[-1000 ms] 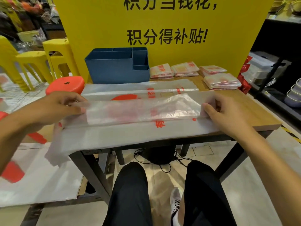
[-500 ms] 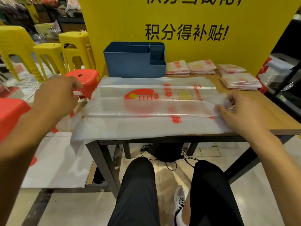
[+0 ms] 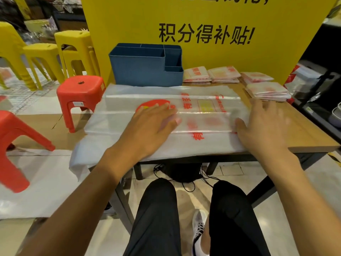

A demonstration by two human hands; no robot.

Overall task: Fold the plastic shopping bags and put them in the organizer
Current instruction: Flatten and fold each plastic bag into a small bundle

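A clear plastic shopping bag point(image 3: 206, 124) with red print lies folded into a long strip on a stack of flat bags point(image 3: 129, 145) on the wooden table point(image 3: 310, 133). My left hand point(image 3: 151, 128) rests flat on the strip's left half, fingers spread. My right hand point(image 3: 263, 126) lies flat on its right end, blurred. Neither hand grips anything. The blue organizer point(image 3: 145, 67) stands at the table's back, its compartments looking empty. Several small stacks of folded bags point(image 3: 265, 90) lie to its right.
A yellow sign board point(image 3: 203, 24) stands behind the table. Red stools point(image 3: 81, 95) and yellow stools point(image 3: 73, 50) are on the left. More flat bags lie on the floor point(image 3: 36, 191) at the left. Dark shelving point(image 3: 324, 85) is on the right. My legs are under the table.
A second ago both hands pinched the strip's ends in the air. The strip now lies flat; my left hand swung in from the left onto it and both palms press down.
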